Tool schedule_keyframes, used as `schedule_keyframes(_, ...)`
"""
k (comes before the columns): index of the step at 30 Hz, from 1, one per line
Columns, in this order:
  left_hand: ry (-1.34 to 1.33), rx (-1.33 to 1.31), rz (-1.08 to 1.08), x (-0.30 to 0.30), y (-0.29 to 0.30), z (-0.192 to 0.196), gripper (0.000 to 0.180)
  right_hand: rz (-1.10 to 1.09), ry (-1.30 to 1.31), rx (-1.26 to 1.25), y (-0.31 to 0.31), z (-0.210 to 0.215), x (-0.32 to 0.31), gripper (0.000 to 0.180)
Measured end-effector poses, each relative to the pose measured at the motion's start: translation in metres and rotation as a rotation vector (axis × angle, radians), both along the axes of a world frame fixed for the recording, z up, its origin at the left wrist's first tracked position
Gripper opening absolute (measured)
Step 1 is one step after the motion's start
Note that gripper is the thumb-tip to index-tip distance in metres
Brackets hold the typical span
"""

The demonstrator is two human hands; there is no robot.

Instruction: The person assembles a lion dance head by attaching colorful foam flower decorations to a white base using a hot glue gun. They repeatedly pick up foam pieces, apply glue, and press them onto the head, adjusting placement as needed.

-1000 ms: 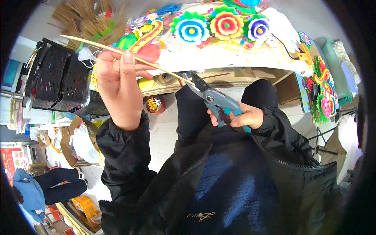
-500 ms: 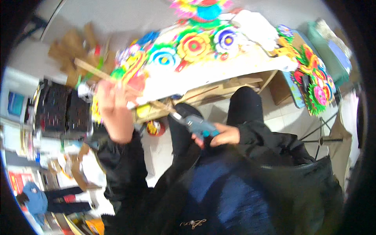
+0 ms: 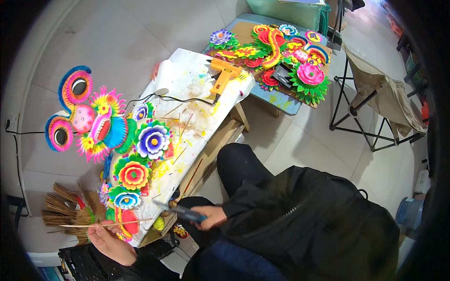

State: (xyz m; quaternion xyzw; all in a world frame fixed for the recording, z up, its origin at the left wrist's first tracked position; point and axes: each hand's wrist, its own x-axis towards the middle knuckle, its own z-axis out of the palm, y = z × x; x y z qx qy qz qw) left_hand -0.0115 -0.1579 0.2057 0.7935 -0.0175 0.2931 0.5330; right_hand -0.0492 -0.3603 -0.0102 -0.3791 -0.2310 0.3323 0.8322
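My left hand (image 3: pixel 111 242) pinches a thin wooden stick (image 3: pixel 133 222) between thumb and fingers. The stick lies nearly level in the view, passing over the table's near left corner. My right hand (image 3: pixel 213 217) is closed round a grey hand tool (image 3: pixel 186 214) with a teal part and a narrow pale front end. Motion blurs the tool, so its exact kind is unclear. Its front end points left, toward the table edge, apart from the stick. Under the stick lie a red-and-yellow paper piece (image 3: pixel 130 222) and, just beyond, a blue-and-white paper flower (image 3: pixel 127 200).
Paper flowers (image 3: pixel 153 139) and a large-eyed paper head (image 3: pixel 84 118) crowd the white table's (image 3: pixel 187 61) left side. An orange glue gun (image 3: pixel 224 75) with a black cord lies at its far end. A blue side table (image 3: pixel 286 107), folding chair (image 3: pixel 379 89) and straw bundle (image 3: pixel 65 210) stand around.
My view has swung round, so the table now runs slantwise. The stick has gone from steeply slanted to nearly level. The tool's front end, earlier close to the stick's end, is now apart from it.
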Motion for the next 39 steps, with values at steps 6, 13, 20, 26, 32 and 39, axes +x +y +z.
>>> schedule_keyframes(6, -0.029, -0.019, -0.023, -0.002, -0.017, -0.001, 0.015, -0.417, 0.046, -0.091, -0.084, 0.008, 0.008, 0.041)
schedule_keyframes(13, 0.016, -0.094, 0.03, -0.019, -0.009, -0.034, 0.012, -0.724, -0.042, -0.455, -0.148, 0.051, 0.077, 0.066)
schedule_keyframes(20, -0.026, -0.053, 0.079, -0.016, 0.031, -0.041, 0.01, -0.902, 0.173, -0.281, -0.141, 0.072, 0.241, 0.041)
schedule_keyframes(26, -0.067, -0.058, 0.194, -0.022, 0.083, -0.06, 0.01, -1.066, -0.054, -1.598, -0.18, 0.036, 0.432, 0.093)
schedule_keyframes(32, 0.016, -0.135, 0.371, -0.05, 0.129, -0.067, 0.009, -0.881, -0.284, -2.076, -0.278, -0.072, 0.537, 0.089)
schedule_keyframes(39, 0.001, -0.369, 0.279, -0.053, 0.121, -0.086, 0.007, -1.583, -0.322, -0.447, -0.256, 0.065, 0.411, 0.032)
